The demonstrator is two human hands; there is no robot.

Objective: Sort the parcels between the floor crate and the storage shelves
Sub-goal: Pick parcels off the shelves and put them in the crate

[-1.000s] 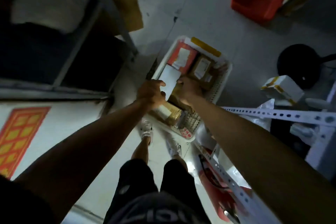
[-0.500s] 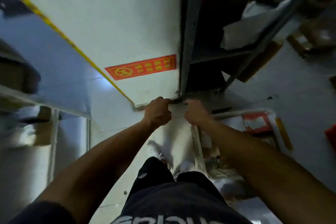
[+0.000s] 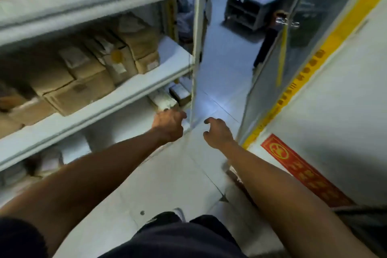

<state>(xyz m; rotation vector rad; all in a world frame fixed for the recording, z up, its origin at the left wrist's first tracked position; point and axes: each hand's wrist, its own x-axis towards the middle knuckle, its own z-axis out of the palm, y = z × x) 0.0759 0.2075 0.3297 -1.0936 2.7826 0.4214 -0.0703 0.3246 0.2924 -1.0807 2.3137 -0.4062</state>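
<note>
Head view. The left hand (image 3: 169, 124) reaches forward at the open end of the storage shelves (image 3: 117, 98). Its fingers curl inward, and a pale parcel (image 3: 164, 100) sits just beyond the knuckles on the lower shelf level. Motion blur hides the contact line, so it cannot be determined whether the left hand grips this parcel or only hangs before it. The right hand (image 3: 217, 132) is held over the bare floor (image 3: 209, 69), to the right of the shelf upright (image 3: 195, 48). Its fingers are spread, loosely bent, and hold nothing.

Task items. Brown cardboard parcels (image 3: 83, 77) fill the shelf level above and to the left of the left hand. More parcels lie on the levels above and below, blurred. The floor crate is not in view, so its contents cannot be checked.

Progress, as a judgement. The shelves already carry many parcels, so the sort is at least partly done, or the shelves hold stock from the start; the view does not separate these cases. The current step appears to be a placement or a pick at the lower shelf level beside the left hand. The remaining quantity depends on the crate and cannot be stated.
</note>
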